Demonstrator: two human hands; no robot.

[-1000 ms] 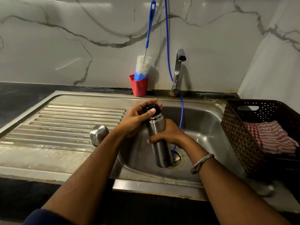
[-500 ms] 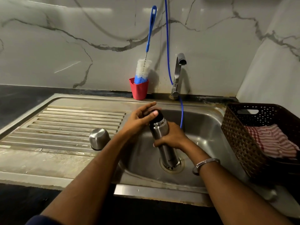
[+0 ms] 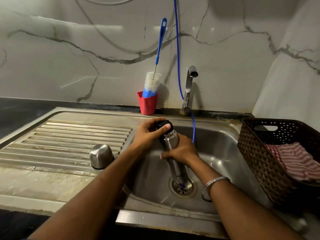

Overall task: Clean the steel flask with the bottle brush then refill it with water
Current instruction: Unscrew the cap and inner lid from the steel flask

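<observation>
The flask [image 3: 170, 149] stands tilted over the sink [image 3: 221, 153], its foot just above the drain [image 3: 183, 187], its black stopper [image 3: 163, 125] up by the left hand. The right hand [image 3: 181, 151] wraps the middle of the steel body, fingers [image 3: 164, 156] curled round it from the far side. The left hand [image 3: 149, 134] sits on top, thumb and fingers pinching the stopper's rim. A second ago those left fingers were spread and reaching over the stopper; now they have closed on it, and the flask has moved a little lower toward the drain. That looks like a fresh grip for another twist, so the stopper is probably still being unscrewed, with brushing not yet begun. Left of the left-hand fingers, the steel cap [image 3: 101, 155] rests upside down on the draining board [image 3: 69, 139]. Beyond the fingers, the bottle brush [image 3: 153, 82] stands in a red cup [image 3: 147, 104], and the tap [image 3: 188, 90] is dry. Well to the right sits a basket [image 3: 256, 153] with a striped cloth [image 3: 294, 161].
</observation>
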